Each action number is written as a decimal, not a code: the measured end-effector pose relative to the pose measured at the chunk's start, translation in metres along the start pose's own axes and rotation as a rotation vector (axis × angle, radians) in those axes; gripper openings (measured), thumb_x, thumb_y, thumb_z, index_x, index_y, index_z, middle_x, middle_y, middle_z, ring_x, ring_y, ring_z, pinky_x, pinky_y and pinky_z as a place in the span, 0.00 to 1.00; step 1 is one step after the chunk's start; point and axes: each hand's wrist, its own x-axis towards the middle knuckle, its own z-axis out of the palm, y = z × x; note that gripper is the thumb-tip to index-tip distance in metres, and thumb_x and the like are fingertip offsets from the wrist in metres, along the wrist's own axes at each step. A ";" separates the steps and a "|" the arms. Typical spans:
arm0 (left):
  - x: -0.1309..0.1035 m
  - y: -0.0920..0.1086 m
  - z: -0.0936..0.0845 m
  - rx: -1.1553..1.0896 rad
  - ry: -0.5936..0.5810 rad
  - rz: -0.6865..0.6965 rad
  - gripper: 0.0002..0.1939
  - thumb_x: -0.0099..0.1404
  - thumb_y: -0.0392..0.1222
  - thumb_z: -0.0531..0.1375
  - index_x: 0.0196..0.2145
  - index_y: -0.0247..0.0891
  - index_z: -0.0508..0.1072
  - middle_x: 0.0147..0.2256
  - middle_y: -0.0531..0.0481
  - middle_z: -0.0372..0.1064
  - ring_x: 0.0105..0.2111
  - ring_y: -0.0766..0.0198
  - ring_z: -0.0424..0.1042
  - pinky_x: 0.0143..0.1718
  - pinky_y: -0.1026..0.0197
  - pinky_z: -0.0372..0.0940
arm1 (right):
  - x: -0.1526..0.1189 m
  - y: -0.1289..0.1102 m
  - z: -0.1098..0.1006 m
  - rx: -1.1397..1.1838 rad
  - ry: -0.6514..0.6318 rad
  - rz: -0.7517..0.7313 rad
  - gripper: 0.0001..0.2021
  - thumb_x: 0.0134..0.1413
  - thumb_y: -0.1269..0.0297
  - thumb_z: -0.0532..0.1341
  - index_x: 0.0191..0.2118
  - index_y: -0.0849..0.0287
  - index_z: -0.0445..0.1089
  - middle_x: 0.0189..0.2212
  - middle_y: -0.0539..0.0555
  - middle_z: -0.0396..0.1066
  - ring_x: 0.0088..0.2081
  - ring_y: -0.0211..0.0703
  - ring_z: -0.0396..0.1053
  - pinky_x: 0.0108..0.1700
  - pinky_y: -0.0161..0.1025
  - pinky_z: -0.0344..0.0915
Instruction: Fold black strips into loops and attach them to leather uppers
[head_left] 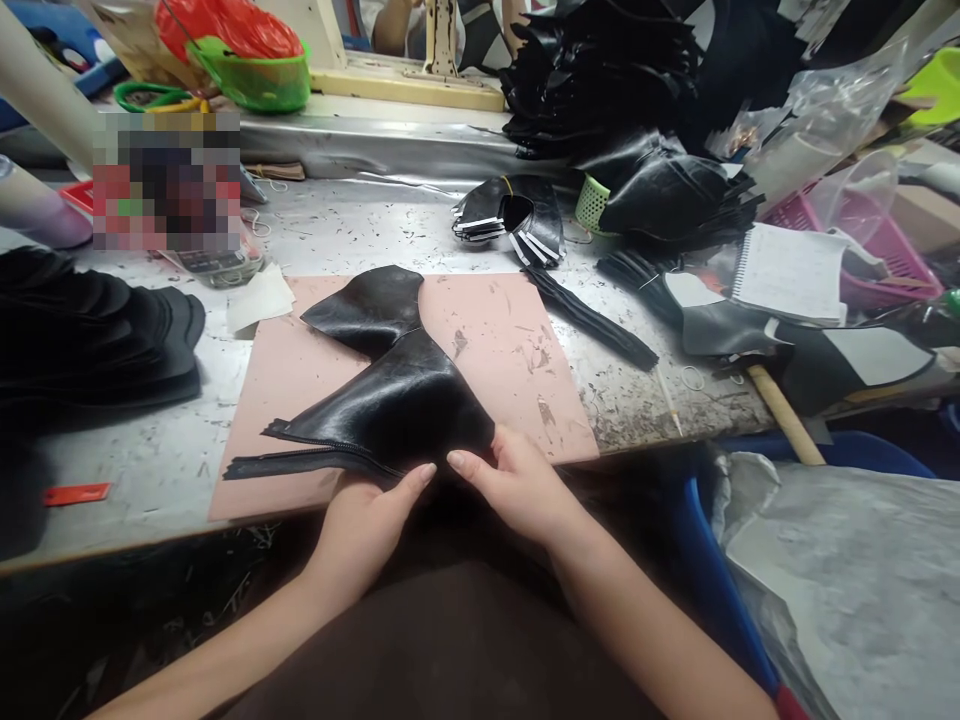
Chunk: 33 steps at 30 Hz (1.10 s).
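Observation:
A shiny black leather piece lies over the pink mat, its upper flap pointing left and its near edge at the mat's front. A black zipper runs along its lower left side, with the tape ends spread apart. My left hand grips the near edge beside the zipper, thumb on top and the other fingers hidden beneath. My right hand pinches the near right edge of the same leather, its thumb close to the left thumb.
Stacked black pieces stand at the left, near a red tag. Behind are a bundled black piece and black strips. A notebook, wooden handle and blue bin are right.

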 end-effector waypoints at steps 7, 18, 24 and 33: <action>-0.001 0.001 0.003 -0.132 -0.123 0.049 0.20 0.50 0.47 0.64 0.39 0.36 0.73 0.42 0.46 0.72 0.45 0.52 0.68 0.48 0.54 0.62 | -0.001 0.001 0.007 -0.016 0.080 -0.017 0.06 0.48 0.64 0.60 0.31 0.60 0.70 0.27 0.52 0.70 0.31 0.42 0.67 0.32 0.38 0.64; -0.003 0.003 0.002 -0.022 -0.070 -0.078 0.15 0.49 0.48 0.64 0.33 0.36 0.75 0.34 0.47 0.75 0.41 0.50 0.71 0.44 0.55 0.65 | -0.002 0.001 0.003 0.065 0.021 -0.004 0.06 0.47 0.63 0.60 0.28 0.60 0.69 0.27 0.51 0.69 0.30 0.40 0.66 0.31 0.36 0.63; -0.006 0.006 0.007 -0.281 -0.154 -0.205 0.13 0.45 0.44 0.67 0.29 0.35 0.75 0.32 0.47 0.76 0.40 0.52 0.72 0.42 0.56 0.67 | -0.003 0.000 0.007 0.091 0.027 0.001 0.04 0.47 0.67 0.59 0.30 0.60 0.70 0.31 0.52 0.67 0.34 0.42 0.66 0.36 0.38 0.64; -0.005 -0.001 0.010 -0.487 -0.250 -0.284 0.10 0.42 0.44 0.68 0.21 0.37 0.73 0.19 0.51 0.71 0.34 0.53 0.73 0.41 0.52 0.67 | -0.003 0.000 0.010 0.125 0.048 -0.037 0.04 0.47 0.69 0.59 0.29 0.59 0.70 0.32 0.51 0.63 0.37 0.41 0.65 0.40 0.39 0.65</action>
